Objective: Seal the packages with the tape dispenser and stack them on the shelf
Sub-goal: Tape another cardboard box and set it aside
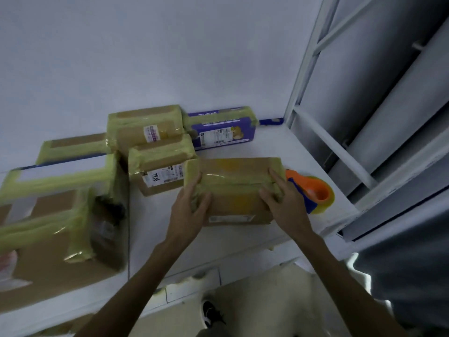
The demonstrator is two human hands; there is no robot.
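- Currently both my hands are on one brown cardboard package banded with yellow-green tape (233, 190); it lies flat on the white surface (170, 242), near the front edge.
- My left hand (192, 203) grips the package's left end, fingers curled onto the taped top and thumb up along the left edge.
- My right hand (281, 200) is flat on top at the right end, index finger stretched straight toward the far corner, the other fingers resting on the tape strip; it pinches nothing.
- Orange and blue tape dispenser with a yellowish roll (313, 190) sits on the surface just right of the package, partly hidden behind my right hand; whether it touches the package I cannot tell.
- Small brown taped box with a white label and black handwriting (160, 171) is just behind the package's left corner.
- Another brown taped box with a pink-white sticker (145, 127) is behind that one and looks higher.
- Purple printed carton with taped ends (223, 132) lies against the wall, right of the sticker box.
- Large brown carton with wide tape bands (60, 215) is at far left; a flat taped box (73, 147) is behind it.
- White metal shelf frame (340, 154) stands at the right.
- Dark shoe (211, 312) shows on the floor below.
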